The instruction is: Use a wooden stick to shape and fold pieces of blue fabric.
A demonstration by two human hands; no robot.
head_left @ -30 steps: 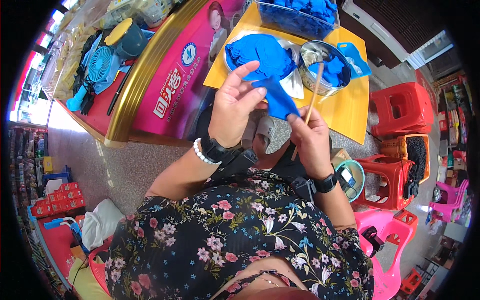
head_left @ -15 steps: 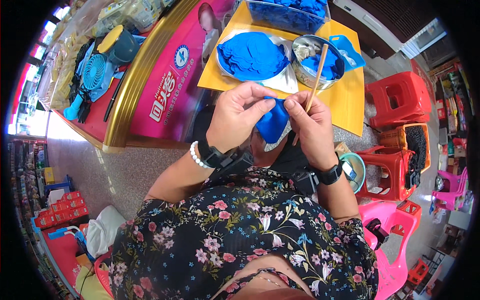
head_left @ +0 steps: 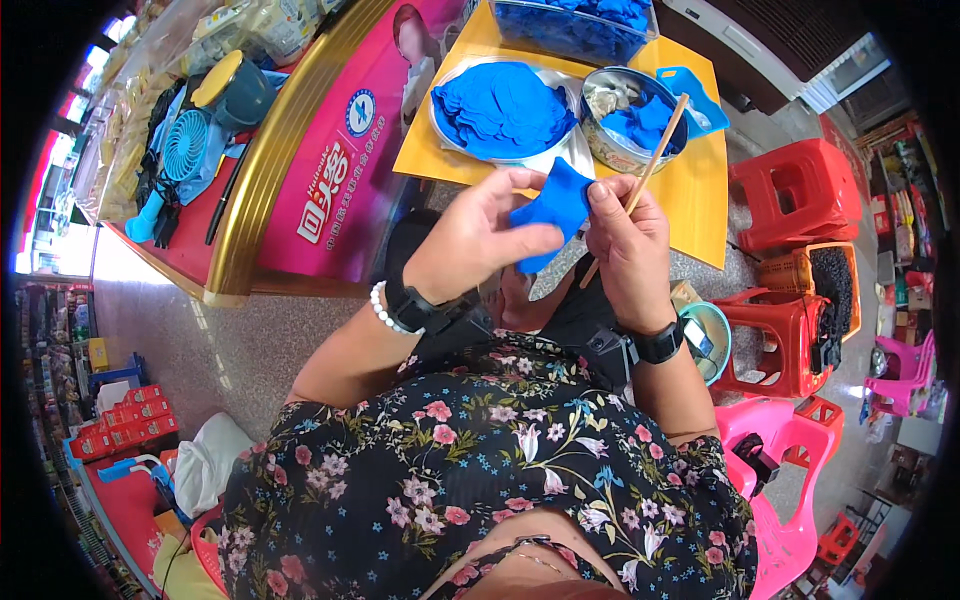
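Observation:
Between my two hands is a small, thin blue piece (head_left: 562, 200) that looks like cloth, its flat face turned up and a corner hanging below. My left hand (head_left: 480, 228) has it between thumb and fingers, the thumb laid along its lower side. At its right edge, my right hand (head_left: 630, 225) pinches it with thumb and forefinger. A thin wooden stick (head_left: 668, 140) also runs through my right hand, slanting up to the right. Just beyond the hands, a white plate (head_left: 560, 150) carries a heap of similar blue pieces (head_left: 505, 110).
On the yellow table (head_left: 705, 215) stand a round tin (head_left: 625, 152) with blue pieces and pale scraps, a blue plastic tray (head_left: 705, 110) and a clear bin (head_left: 575, 38) of blue pieces. A gold-edged counter (head_left: 245, 190) is at left, red stools (head_left: 795, 195) at right.
The blue piece has been lifted and turned to show its flat face. My left thumb has moved away from the right hand and down. The stick has tilted further right.

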